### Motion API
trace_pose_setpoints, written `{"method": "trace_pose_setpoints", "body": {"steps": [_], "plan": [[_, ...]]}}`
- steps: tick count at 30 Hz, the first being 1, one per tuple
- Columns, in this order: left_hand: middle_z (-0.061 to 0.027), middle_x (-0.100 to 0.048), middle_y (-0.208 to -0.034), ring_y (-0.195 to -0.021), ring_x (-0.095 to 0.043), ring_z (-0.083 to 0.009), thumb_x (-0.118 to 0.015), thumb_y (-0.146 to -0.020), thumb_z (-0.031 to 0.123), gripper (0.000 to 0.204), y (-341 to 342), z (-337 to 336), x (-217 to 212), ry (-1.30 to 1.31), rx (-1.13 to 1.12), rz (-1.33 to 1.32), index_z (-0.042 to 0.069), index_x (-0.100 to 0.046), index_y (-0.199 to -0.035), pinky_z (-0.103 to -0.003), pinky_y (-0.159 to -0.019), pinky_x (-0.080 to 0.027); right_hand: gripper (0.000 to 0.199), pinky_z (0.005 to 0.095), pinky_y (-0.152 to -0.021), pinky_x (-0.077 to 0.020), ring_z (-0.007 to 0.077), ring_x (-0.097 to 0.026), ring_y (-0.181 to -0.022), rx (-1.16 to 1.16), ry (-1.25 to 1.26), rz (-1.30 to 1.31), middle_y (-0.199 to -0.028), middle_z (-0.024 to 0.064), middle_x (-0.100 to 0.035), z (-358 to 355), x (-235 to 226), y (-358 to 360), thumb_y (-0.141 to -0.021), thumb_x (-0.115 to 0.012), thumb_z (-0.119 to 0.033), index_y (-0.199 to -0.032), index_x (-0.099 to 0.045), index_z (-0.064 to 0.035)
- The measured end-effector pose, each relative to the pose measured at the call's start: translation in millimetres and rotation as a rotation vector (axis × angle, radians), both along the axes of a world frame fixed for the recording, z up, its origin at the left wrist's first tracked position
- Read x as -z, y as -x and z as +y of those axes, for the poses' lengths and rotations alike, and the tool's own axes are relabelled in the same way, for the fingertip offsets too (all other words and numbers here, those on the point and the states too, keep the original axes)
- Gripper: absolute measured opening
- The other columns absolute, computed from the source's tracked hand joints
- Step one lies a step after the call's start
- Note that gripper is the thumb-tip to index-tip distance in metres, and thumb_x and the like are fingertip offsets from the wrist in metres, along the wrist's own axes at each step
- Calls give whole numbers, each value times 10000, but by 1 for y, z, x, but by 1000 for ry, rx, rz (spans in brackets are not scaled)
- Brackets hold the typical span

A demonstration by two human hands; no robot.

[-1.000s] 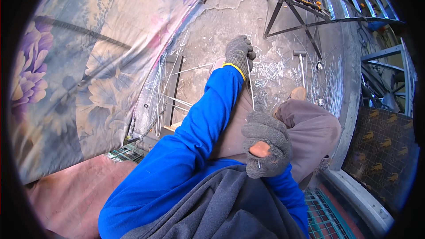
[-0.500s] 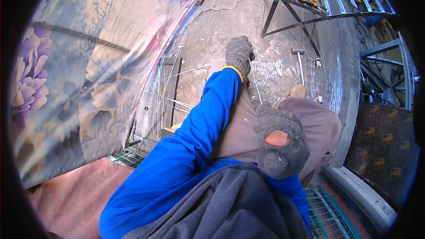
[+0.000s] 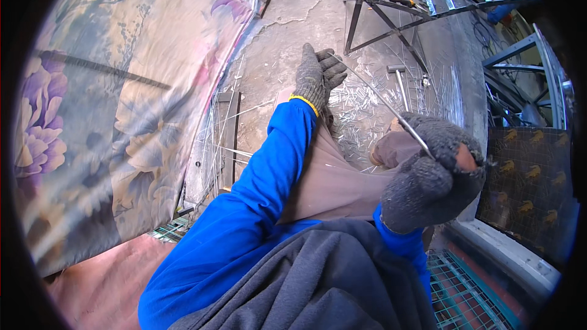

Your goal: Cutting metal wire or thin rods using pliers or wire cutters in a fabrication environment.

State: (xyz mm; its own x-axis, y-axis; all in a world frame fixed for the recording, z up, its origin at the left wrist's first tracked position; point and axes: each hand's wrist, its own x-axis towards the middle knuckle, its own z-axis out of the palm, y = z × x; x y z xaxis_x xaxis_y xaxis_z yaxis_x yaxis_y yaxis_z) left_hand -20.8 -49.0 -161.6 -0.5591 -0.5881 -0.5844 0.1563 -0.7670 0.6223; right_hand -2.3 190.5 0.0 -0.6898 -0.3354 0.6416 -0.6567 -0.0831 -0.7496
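Both my hands wear grey knitted gloves and blue sleeves. My left hand (image 3: pixel 318 76) is stretched out over the concrete floor and pinches the far end of a thin metal wire (image 3: pixel 382 101). My right hand (image 3: pixel 431 174), close to the camera, is closed on the near end of the same wire, with a bare fingertip showing through a hole in the glove. The wire runs straight between the two hands, above my brown-trousered knee (image 3: pixel 342 177).
Many short cut wire pieces (image 3: pixel 367 95) litter the floor. A hammer (image 3: pixel 400 76) lies near a metal frame stand (image 3: pixel 391 9) holding tools. Long rods (image 3: pixel 223 128) lie beside a flower-patterned sheet (image 3: pixel 104 116). A green mesh grid (image 3: pixel 465 293) sits at lower right.
My right hand has risen toward the camera and moved right, drawing the wire out longer. My left hand has stayed at the far end, holding it.
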Motion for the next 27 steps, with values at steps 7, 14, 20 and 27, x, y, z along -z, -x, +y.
{"method": "trace_pose_setpoints", "body": {"steps": [7, 14, 20, 27], "plan": [[-183, -644, -1082, -917, -659, -305, -214, -1001, 600, 739, -5, -1, -4, 4, 27, 37, -21, -527, -1251, -437, -799, -566, 278, 359, -743, -528, 274, -675, -826, 111, -77, 151, -930, 162, -700, -3, -12, 8, -839, -566, -149, -1007, -702, 25], [-86, -644, -858, -677, -592, -213, -391, -976, 597, 523, -9, -25, 38, 79, 281, 254, 112, -479, -1149, -354, -574, -479, 205, 263, -563, -471, 138, -609, -616, 354, 22, 131, -742, 88, -660, -9, -4, 44, -957, -564, -159, -976, -640, 31], [-103, -663, -981, -748, -630, -217, -500, -945, 577, 624, -3, 8, 11, 296, 310, -114, 83, -456, -1323, -345, -650, -518, 258, 268, -651, -542, 134, -637, -655, 514, 151, -423, -813, 95, -667, 100, 17, 137, -990, -562, -224, -1061, -629, 15], [-24, -555, -849, -705, -504, -154, -497, -963, 543, 561, 13, 20, 16, 220, 549, -58, 57, -494, -1244, -279, -608, -409, 301, 243, -648, -535, 100, -620, -718, 710, -8, -711, -835, 67, -659, 224, 108, 137, -971, -605, -272, -1030, -640, 21]]}}
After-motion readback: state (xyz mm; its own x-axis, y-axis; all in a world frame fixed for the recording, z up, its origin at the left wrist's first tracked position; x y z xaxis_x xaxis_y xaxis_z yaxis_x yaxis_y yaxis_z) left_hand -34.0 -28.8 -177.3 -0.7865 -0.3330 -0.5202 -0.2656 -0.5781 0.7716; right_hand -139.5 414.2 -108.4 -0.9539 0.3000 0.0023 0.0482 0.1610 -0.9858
